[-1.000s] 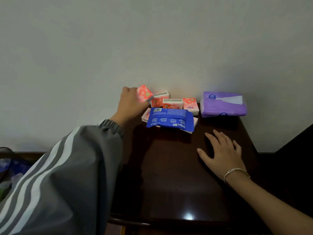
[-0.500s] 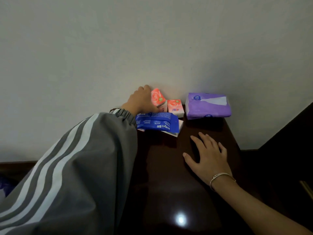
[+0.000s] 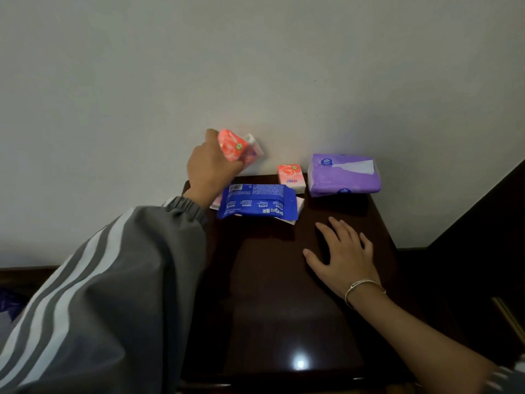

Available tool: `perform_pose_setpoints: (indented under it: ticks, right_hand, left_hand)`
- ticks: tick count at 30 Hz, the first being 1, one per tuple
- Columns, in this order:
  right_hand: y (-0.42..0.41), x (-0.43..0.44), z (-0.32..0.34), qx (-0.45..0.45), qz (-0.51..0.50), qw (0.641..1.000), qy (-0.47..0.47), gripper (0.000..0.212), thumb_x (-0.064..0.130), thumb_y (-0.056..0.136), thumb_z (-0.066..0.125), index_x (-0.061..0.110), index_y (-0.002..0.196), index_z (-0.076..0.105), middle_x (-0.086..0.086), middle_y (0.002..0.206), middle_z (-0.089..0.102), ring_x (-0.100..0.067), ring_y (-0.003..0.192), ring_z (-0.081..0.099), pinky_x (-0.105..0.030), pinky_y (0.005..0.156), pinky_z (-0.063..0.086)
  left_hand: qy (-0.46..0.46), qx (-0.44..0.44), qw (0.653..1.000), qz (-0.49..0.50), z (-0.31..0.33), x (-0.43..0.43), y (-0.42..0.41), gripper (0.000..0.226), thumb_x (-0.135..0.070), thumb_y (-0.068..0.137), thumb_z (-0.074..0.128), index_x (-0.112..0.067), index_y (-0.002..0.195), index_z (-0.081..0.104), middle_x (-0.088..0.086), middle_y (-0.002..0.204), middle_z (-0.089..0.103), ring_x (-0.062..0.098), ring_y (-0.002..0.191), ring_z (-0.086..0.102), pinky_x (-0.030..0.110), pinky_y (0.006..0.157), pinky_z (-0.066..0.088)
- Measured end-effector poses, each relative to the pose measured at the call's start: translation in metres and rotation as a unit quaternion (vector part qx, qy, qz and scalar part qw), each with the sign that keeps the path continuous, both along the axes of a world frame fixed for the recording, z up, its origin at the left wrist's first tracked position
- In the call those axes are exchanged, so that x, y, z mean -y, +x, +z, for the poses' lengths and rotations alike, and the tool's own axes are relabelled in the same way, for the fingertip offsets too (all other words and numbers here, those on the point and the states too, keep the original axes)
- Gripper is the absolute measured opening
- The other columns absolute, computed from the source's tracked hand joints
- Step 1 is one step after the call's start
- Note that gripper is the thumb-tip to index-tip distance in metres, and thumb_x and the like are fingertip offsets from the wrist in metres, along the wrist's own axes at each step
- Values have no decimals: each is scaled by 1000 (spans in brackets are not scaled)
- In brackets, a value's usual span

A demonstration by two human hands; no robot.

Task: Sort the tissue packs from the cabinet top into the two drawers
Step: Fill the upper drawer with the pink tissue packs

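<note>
**Hand and Pack Positions on the Cabinet Top**

The dark, glossy wooden cabinet top (image 3: 284,308) is seen from above; the right hand (image 3: 345,255), with a thin silver bangle (image 3: 365,288) at the wrist, is laid flat on it, fingers spread, grasping nothing. Beyond it, a blue plastic wipes pack (image 3: 257,201) is laid over pale flat packs; the grey striped sleeve (image 3: 113,294) is extended past its left side. Farther back, a small pink-and-white pocket tissue pack (image 3: 291,177) is stood just beside a purple soft tissue pack (image 3: 343,174), near the wall. The left hand (image 3: 211,169) is raised above the surface, closed around small pink-orange tissue packs (image 3: 237,147); their exact number cannot be told.
</note>
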State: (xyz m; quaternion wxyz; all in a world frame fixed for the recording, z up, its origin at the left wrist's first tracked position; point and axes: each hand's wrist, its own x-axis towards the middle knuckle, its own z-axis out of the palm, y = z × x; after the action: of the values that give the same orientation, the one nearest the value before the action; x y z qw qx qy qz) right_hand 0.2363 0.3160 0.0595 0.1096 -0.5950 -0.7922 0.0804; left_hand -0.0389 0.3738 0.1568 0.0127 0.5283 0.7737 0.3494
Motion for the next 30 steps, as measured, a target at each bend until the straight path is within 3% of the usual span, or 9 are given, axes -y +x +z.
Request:
perform_pose_setpoints:
  ticks: [4,8,11,13,17,20,23,25,30]
  right_hand:
    - [-1,2,6,-20,3,1000,11,64,61,81,47,31,137,40,3,148,37,-16,141,26,-45,113,20]
    - [1,13,19,-90,35,985,140,51,47,78,56,18,121,58,-3,127,58,-23,123,51,-42,99,37]
    - [-17,10,38,-91,102,963,234,49,41,78,57,14,118,61,-6,123,60,-26,116,56,-41,95,41]
    - [-44,-7,52,-41,159,960,227,57,39,77,66,13,127,56,-10,132,55,-29,123,51,-44,100,38]
    - [-103,-38,65,154,217,958,105,74,47,85,57,25,147,24,-1,155,25,-22,144,19,-48,115,9]
    - [-123,-48,57,217,237,942,101,57,33,94,50,23,145,28,0,152,33,-20,140,29,-48,117,4]
    - [-115,-42,63,185,255,929,196,45,17,87,62,16,130,53,-3,134,57,-16,121,55,-42,111,31]
    - [-95,-32,70,103,263,914,291,41,11,68,80,13,108,70,-4,108,72,-17,96,70,-40,88,52]
    - [-12,6,66,39,282,884,370,32,7,83,58,9,114,68,-6,113,70,-21,100,69,-36,82,57]
  left_hand:
    - [40,121,987,96,8,61,-20,53,-45,58,70,-23,98,41,-6,85,55,26,82,59,29,66,37]
    - [18,226,960,163,-25,124,-23,54,-40,61,71,-17,104,48,0,93,59,30,96,62,29,71,40]
    - [26,273,943,188,-47,150,-16,52,-39,65,75,-19,103,46,-8,84,53,29,96,62,31,73,41]
    - [42,293,935,196,-55,155,-11,53,-40,65,75,-20,102,43,-7,84,51,27,91,61,33,74,44]
    - [75,365,899,231,-65,160,1,55,-40,68,75,-21,107,40,-3,92,54,24,88,57,31,75,40]
    - [111,387,883,243,-77,165,10,58,-45,67,75,-31,109,38,-6,94,54,19,86,53,29,78,38]
    - [133,373,887,238,-80,167,16,56,-51,66,75,-45,100,32,-17,81,51,14,79,51,27,76,36]
    - [138,366,890,235,-79,167,16,56,-50,67,75,-45,100,31,-25,78,48,10,75,50,25,72,36]
    - [140,372,889,225,-78,167,16,59,-48,68,77,-40,105,32,-21,82,51,9,75,53,24,69,39]
